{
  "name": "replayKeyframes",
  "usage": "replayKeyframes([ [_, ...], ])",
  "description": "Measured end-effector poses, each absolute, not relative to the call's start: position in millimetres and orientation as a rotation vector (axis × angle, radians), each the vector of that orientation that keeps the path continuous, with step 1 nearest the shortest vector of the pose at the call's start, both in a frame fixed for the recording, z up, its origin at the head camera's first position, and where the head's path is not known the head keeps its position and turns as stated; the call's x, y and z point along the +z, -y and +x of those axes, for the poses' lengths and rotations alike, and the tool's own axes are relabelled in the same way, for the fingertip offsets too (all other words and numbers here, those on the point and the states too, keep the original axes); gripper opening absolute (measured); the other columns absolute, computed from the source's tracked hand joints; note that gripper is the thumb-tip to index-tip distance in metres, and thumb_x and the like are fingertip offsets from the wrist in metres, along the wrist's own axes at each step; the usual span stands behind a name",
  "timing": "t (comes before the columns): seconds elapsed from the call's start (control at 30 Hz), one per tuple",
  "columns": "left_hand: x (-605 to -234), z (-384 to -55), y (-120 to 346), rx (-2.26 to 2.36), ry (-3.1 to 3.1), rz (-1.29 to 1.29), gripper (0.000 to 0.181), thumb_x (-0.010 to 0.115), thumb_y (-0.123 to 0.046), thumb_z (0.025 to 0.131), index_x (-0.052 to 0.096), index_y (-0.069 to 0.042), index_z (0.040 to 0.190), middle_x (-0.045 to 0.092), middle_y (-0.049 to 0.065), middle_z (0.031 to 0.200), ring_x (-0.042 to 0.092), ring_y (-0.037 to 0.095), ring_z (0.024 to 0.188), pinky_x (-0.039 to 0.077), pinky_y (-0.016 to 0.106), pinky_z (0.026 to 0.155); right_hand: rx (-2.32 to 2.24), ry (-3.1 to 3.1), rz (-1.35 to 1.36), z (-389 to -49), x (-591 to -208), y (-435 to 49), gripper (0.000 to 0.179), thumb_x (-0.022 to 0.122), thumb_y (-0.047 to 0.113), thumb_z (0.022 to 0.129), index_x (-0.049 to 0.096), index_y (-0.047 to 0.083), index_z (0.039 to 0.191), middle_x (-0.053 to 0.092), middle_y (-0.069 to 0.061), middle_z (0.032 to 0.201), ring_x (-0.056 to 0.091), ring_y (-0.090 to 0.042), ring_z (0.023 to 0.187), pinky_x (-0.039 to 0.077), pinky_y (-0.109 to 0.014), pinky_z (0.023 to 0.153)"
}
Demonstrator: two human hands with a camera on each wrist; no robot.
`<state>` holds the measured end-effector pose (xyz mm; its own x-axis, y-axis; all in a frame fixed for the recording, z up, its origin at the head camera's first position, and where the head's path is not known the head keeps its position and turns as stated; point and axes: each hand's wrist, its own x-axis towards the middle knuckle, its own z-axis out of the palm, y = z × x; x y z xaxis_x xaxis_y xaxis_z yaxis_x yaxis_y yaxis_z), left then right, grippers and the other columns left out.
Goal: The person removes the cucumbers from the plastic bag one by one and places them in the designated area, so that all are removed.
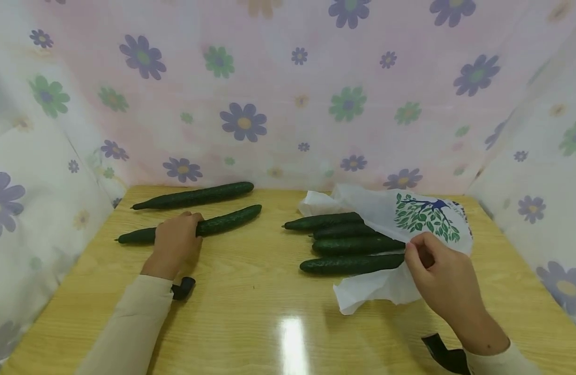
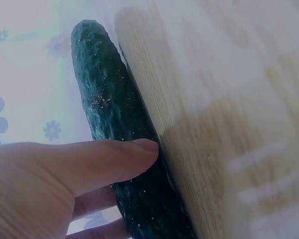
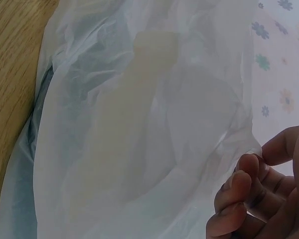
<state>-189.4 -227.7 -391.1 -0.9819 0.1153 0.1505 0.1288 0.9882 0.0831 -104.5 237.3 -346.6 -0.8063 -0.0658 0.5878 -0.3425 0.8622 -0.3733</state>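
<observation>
At the left of the table, my left hand (image 1: 174,244) grips the middle of a dark green cucumber (image 1: 229,220) that lies slantwise. The left wrist view shows the thumb (image 2: 122,160) across its bumpy skin. Behind it lies another cucumber (image 1: 196,197), untouched. On the right, my right hand (image 1: 449,284) pinches the edge of a thin white plastic bag (image 1: 379,200) between thumb and forefinger. Several cucumbers (image 1: 355,245) lie side by side in the bag's mouth, their right ends covered by it. In the right wrist view the bag's film (image 3: 124,134) spreads beside the curled fingers.
The bag bears a printed tree (image 1: 428,216) with green leaves. Beneath everything is a wooden table (image 1: 241,312) with a bright reflection near its front. A flower-patterned curtain (image 1: 278,88) stands behind the table and along both sides.
</observation>
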Motion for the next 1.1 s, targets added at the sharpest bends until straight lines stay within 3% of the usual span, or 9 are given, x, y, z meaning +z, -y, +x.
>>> replayKeyframes([
  [0.4,-396.4,-186.9,225.3,-0.137,2.982,-0.186,0.044,0.083,-0.011,0.082,0.068,-0.003,0.123,0.070,0.019,0.109,0.068,0.041,0.079,0.056,0.057,0.067,0.620,2.449,0.317,-102.6,-347.5,-238.1,0.011,0.063,0.006,0.092,0.061,0.012,0.083,0.052,0.007,0.060,0.038,0.004,0.050,0.032,-0.015,0.046],
  [0.73,-393.3,-182.6,228.6,-0.146,2.985,-0.184,0.044,0.083,-0.011,0.082,0.068,-0.002,0.122,0.069,0.021,0.109,0.067,0.040,0.075,0.056,0.055,0.063,0.616,2.452,0.323,-105.6,-346.3,-236.0,0.011,0.064,0.006,0.092,0.062,0.012,0.083,0.053,0.007,0.061,0.038,0.004,0.051,0.032,-0.014,0.046],
  [1.1,-392.1,-186.9,227.3,-0.199,2.990,-0.204,0.043,0.082,-0.014,0.083,0.068,-0.002,0.122,0.069,0.021,0.111,0.068,0.042,0.084,0.056,0.057,0.069,0.610,2.451,0.315,-103.3,-344.1,-237.6,0.010,0.064,0.006,0.092,0.062,0.011,0.084,0.053,0.007,0.061,0.038,0.004,0.051,0.032,-0.014,0.047],
])
